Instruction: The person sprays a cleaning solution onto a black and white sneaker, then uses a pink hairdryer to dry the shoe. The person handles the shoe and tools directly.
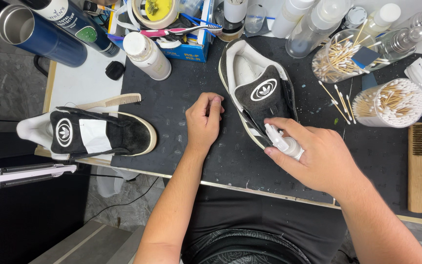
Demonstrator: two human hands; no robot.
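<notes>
The right hand [318, 159] was closed around a small clear spray bottle [285, 143], its white nozzle aimed at the black suede sneaker [260, 95] lying just ahead of it on the dark work mat [181, 107]; the index finger sat on top of the sprayer. The left hand [203, 122] rested beside that shoe as a loose fist, holding nothing, knuckles on the mat and thumb tucked against the fingers.

To the left, a second black sneaker [94, 134] lay on its side, half on the mat and half on the white tabletop [81, 83], with white paper stuffed inside. A pale wooden comb [111, 101] lay just behind it. At the right edge lay a wooden-handled brush [416, 166].

Farther back, two clear round tubs [391, 102] held cotton swabs, and a few loose swabs lay between them. A white bottle [147, 56] lay tipped near a blue box [191, 46] holding a toothbrush and a roll of tape. Clear spray bottles [313, 24] stood along the back, and a dark blue steel flask [37, 34] lay at the far left. Below the table edge showed a grey floor.
</notes>
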